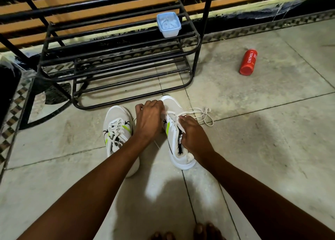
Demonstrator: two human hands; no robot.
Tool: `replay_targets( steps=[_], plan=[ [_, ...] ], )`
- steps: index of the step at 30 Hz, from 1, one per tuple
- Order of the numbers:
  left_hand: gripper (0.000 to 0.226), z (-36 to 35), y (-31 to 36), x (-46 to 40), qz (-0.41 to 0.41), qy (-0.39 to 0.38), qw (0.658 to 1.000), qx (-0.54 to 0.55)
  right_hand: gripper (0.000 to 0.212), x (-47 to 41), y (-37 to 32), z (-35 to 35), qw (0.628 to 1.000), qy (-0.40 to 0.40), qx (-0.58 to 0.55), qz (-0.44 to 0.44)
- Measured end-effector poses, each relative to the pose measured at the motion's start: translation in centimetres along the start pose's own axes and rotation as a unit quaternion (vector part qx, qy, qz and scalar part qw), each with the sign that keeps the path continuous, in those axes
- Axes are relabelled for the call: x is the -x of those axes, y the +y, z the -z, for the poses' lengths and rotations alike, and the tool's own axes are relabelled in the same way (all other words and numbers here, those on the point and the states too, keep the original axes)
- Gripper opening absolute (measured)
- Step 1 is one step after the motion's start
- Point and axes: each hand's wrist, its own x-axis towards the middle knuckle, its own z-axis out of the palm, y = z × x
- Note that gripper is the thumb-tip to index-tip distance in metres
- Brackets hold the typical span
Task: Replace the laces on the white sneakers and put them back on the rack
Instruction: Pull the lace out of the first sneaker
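White and pale grey, two sneakers lie on the tiled floor (253, 130) just in front of a black metal rack (116, 58), toes pointing toward it. One, the left sneaker (118, 123), sits flat with its lace threaded through the eyelets, and the left forearm crosses over its heel. The other, the right sneaker (176, 136), is tipped onto its side, showing a lime-green stripe and black trim. One loose white lace (201, 114) runs from its eyelets and curls in loops on the floor to its right. The rack has three tiers of bars, and none holds a shoe; one pale blue plastic box (169, 24) rests on the right end of the top tier. One red bottle (248, 62) lies on its side well apart to the right, on bare tile. At the bottom edge, the toes (199, 230) of a bare foot show. Both arms reach forward. The left hand (148, 120) bends down over the toe end of the tipped sneaker with its fingers curled, pinching the lace near the lowest eyelets. The right hand (192, 132) lies over the shoe's opening, fingers curled round the tongue and upper edge, holding it steady; its fingertips are partly hidden.
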Motion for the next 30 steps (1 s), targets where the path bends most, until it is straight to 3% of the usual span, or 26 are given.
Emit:
replay_targets(
  steps=[5,8,10,14,16,19,20,22,25,28,30],
  plan=[
    [0.016,0.6,0.3,1.0,-0.027,0.065,0.993,0.089,0.07,0.3,0.0,0.0,0.998,-0.028,0.06,-0.011],
    [0.024,1.6,0.7,1.0,0.001,0.103,0.983,0.149,0.071,0.0,-0.3,0.2,0.997,-0.02,0.068,-0.027],
    [0.033,3.3,1.4,0.4,0.024,0.149,0.968,0.198,0.073,-0.3,-0.4,0.3,0.997,-0.01,0.069,-0.022],
    [0.018,6.6,2.3,-1.2,0.055,0.252,0.924,0.282,0.079,-0.1,-0.6,0.6,0.997,-0.02,0.076,-0.025],
    [0.012,7.1,3.0,-1.4,0.048,0.229,0.905,0.355,0.075,-0.1,-0.7,0.6,0.997,-0.02,0.071,-0.032],
    [0.015,6.3,3.3,-1.4,0.085,0.118,0.851,0.505,0.067,-0.2,-0.9,0.5,0.997,-0.012,0.063,-0.037],
    [0.014,6.0,2.9,-1.5,0.093,0.097,0.859,0.493,0.064,-0.2,-1.1,0.5,0.997,-0.012,0.062,-0.039],
    [0.007,5.5,1.4,-1.7,0.082,0.078,0.915,0.388,0.056,-0.1,-1.5,0.6,0.997,-0.014,0.07,-0.04],
    [0.01,6.7,0.6,-1.8,-0.005,0.064,0.972,0.228,0.056,0.0,-2.0,0.9,0.995,-0.023,0.093,-0.033],
    [0.015,10.7,2.1,-2.9,-0.041,0.198,0.95,0.239,0.039,0.1,-2.6,1.3,0.992,-0.028,0.113,-0.04],
    [0.014,13.1,2.9,-4.0,-0.055,0.28,0.923,0.258,0.046,0.1,-2.7,1.4,0.991,-0.026,0.126,-0.036]
  ],
)
